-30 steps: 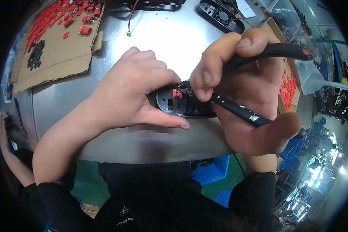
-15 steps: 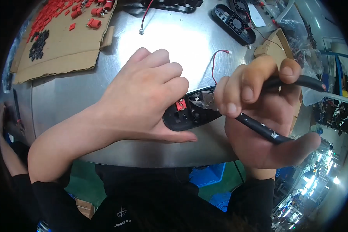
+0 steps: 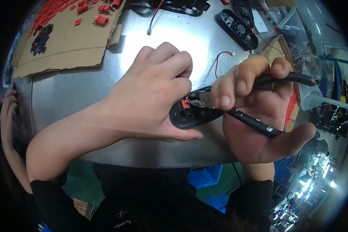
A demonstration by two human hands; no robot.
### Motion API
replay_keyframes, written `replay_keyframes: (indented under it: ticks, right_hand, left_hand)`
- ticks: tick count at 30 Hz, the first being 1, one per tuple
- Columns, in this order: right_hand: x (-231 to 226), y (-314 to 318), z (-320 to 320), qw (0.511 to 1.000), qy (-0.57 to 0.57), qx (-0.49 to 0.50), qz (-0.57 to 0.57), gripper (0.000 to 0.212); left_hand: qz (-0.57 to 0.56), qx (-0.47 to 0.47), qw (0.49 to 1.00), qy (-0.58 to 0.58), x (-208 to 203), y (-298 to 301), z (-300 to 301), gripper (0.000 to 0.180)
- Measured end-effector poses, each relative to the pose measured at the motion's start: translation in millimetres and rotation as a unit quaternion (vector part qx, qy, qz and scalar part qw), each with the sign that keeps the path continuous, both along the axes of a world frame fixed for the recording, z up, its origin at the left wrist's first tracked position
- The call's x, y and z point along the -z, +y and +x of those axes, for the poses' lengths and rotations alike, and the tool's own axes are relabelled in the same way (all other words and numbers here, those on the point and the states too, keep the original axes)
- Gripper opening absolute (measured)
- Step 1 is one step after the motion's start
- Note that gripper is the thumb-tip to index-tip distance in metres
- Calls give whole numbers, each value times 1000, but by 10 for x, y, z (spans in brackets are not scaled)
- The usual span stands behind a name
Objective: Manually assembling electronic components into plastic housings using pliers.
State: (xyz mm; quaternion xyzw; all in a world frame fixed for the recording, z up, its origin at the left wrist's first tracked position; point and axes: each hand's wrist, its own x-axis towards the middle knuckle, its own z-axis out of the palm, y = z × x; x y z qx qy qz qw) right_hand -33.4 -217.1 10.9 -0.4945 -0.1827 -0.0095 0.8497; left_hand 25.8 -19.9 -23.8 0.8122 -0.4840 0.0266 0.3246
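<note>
Head view: your left hand (image 3: 160, 91) is half curled, fingers bent over the far side and thumb along the near edge, gripping the rounded left end of the dark housing (image 3: 191, 121) above the table (image 3: 141, 152). Your right hand (image 3: 259, 110) is partly folded around the pliers (image 3: 251, 120), fingertips near the pivot, thumb stretched out, handles spread. The nose comes from three o'clock to the small red part (image 3: 185, 103) inside the housing's left end; whether it has a bite on that part, you cannot tell.

To work well here, brace the housing firmly against your left palm, tuck those left fingertips clear of the nose, and line the tips up squarely with the red part. Squeeze gently, since hard metal could mar or crack what looks like thin plastic.

The housing is a smooth, matt black shell with a rounded end and moulded hollows; the red part is small, blocky and glossier. Your pliers have bare metal at the nose and black, rubbery-looking sleeves flecked white. At ten o'clock from the housing lies ribbed brown cardboard (image 3: 69, 58) with a torn edge; at one o'clock, a long rounded fan case (image 3: 237, 33).
</note>
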Motion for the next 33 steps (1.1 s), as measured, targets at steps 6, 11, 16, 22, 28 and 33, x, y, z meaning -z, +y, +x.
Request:
replay_keyframes:
  ticks: [6,11,16,22,28,33]
  right_hand:
    - [-19,89,-55,995,80,59,19,83]
    - [-18,35,71,985,130,50,97,70]
    - [10,41,79,977,156,79,124,64]
    - [-11,108,-40,997,57,49,-14,43]
    - [5,19,29,999,23,-5,-33,37]
    - [15,-37,55,999,17,-42,-28,31]
  left_hand:
    - [1,-7,1000,-4,26,-24,-2,65]
    - [8,-13,1000,-3,32,-15,-22,64]
    - [6,-7,1000,-3,49,-23,-19,63]
    - [6,-7,1000,4,56,-30,-6,63]
    - [-8,-6,1000,-6,64,-36,-4,63]
    - [-2,1,1000,-13,48,-29,7,61]
